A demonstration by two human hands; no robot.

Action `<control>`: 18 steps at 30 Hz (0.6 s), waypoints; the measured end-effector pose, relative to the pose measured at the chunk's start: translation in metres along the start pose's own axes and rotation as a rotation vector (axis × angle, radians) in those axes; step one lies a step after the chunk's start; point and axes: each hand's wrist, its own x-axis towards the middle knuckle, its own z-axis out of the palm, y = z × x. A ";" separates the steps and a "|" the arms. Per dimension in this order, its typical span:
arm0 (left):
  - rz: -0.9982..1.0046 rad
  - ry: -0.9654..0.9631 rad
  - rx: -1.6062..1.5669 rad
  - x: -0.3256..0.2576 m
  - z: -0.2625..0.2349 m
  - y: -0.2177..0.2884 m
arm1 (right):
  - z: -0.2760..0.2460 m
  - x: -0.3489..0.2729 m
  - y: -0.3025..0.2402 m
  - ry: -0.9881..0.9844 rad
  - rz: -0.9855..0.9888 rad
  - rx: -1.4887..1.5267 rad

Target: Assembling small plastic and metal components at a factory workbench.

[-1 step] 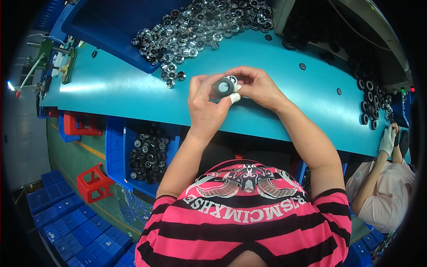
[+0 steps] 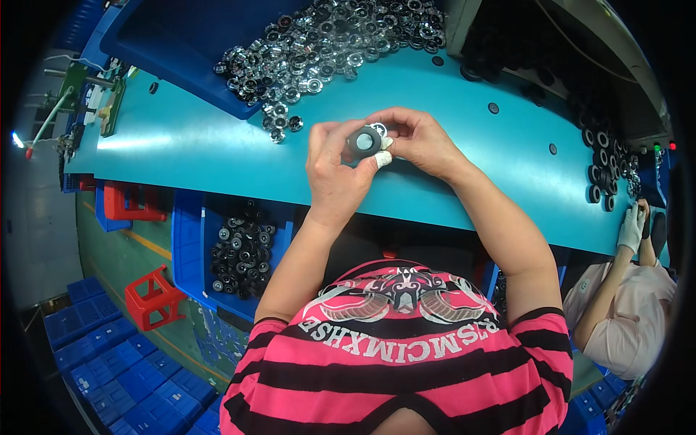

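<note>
Above the near part of the turquoise table [image 2: 217, 156], my two hands meet. Between the thumb and fingers of my left hand [image 2: 335, 170] is a small black toy tyre [image 2: 355, 147], its round opening facing up toward me. My right hand [image 2: 420, 145] pinches a shiny silver wheel hub [image 2: 378, 130] right against the tyre's far right edge. White coverings wrap the tips of the thumbs. Whether the hub touches or enters the tyre is hard to make out. Beyond my hands lies a big heap of chrome wheel hubs [image 2: 319, 61].
The hubs spill from a tilted blue bin [image 2: 181, 72]. Black tyres [image 2: 603, 156] lie at the right, near a co-worker's gloved hand [image 2: 631, 228]. Below the table edge, a blue crate [image 2: 187, 239] holds assembled wheels [image 2: 243, 254]. A red stool [image 2: 154, 297] stands on the floor.
</note>
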 end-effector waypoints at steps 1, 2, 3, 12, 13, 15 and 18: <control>0.005 0.010 -0.005 0.000 0.001 -0.001 | 0.000 0.000 0.000 0.017 0.007 -0.018; 0.010 0.020 -0.010 0.001 0.002 -0.002 | 0.000 0.001 0.001 0.018 0.010 -0.021; 0.015 0.030 -0.015 0.001 0.002 -0.003 | 0.000 0.001 0.002 0.020 0.014 -0.024; -0.035 0.012 -0.027 0.001 0.003 -0.001 | -0.003 0.002 0.007 0.063 -0.011 -0.118; -0.035 0.014 -0.031 0.000 0.004 -0.004 | -0.004 0.002 0.008 0.073 -0.031 -0.160; -0.034 0.018 -0.040 0.000 0.005 -0.010 | -0.005 0.001 0.008 0.124 -0.121 -0.271; -0.049 0.010 -0.052 0.001 0.005 -0.018 | -0.005 -0.001 0.000 0.159 -0.165 -0.352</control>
